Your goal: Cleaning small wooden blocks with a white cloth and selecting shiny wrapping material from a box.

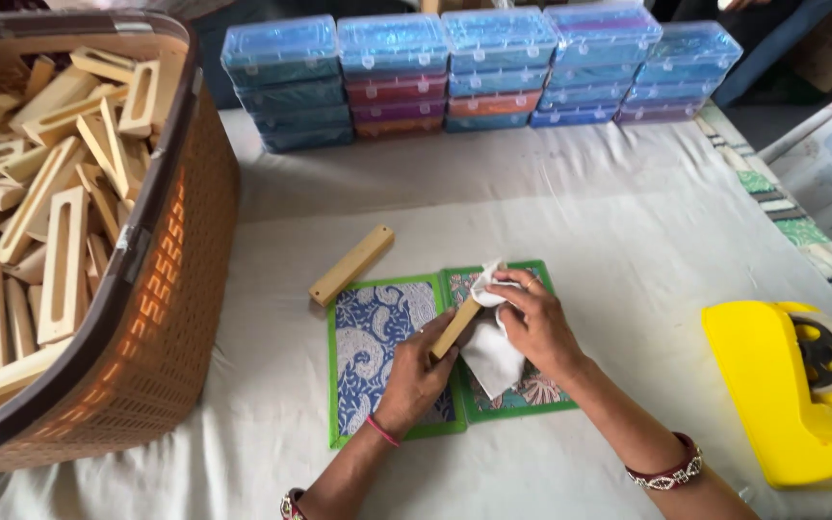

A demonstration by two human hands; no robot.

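A table covered with a creased white cloth (628, 212) fills the view, with a striped mat showing past its right edge. At the left edge stands a big brown woven basket (170, 318), heaped with pale wooden blocks (60, 260), many with a long slot cut through them. Along the far edge runs a row of stacked clear plastic boxes (479, 67) with blue lids and coloured contents, well apart from the hands. Near the middle of the table a single wooden block (351, 265) lies at a slant on the cloth, just beyond the far left corner of a green-bordered mat with a blue and white print (373, 337). Touching that mat's right side lies a second green-bordered mat (532, 395), largely covered by the hands. The left hand (416, 376) rests over the seam between the two mats, its fingers closed around the lower end of a small wooden piece (456, 327) that points up and to the right. The right hand (532, 323) is clasped on a white cloth rag (489, 361), pressed against the upper end of that piece; the rag hangs down over the second mat. Near the right edge sits a yellow tape dispenser (782, 385), apart from both hands.
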